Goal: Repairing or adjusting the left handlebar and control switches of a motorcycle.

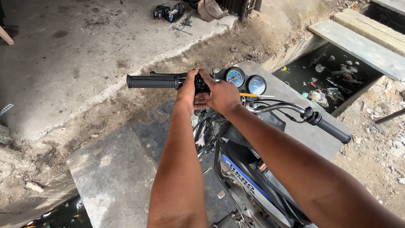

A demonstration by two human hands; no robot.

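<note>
Fingers (203, 80) of both hands over handlebar switch housing (201, 85) (mostly hidden)

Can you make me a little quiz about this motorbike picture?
1. True or false: both hands are on the switch box beside the left grip.
2. How many round gauges are there?
3. What lies in the ditch on the right? A) rubbish in dark water B) clean sand C) grass

Key: 1 true, left hand and right hand meet there. 2 two. 3 A.
</note>
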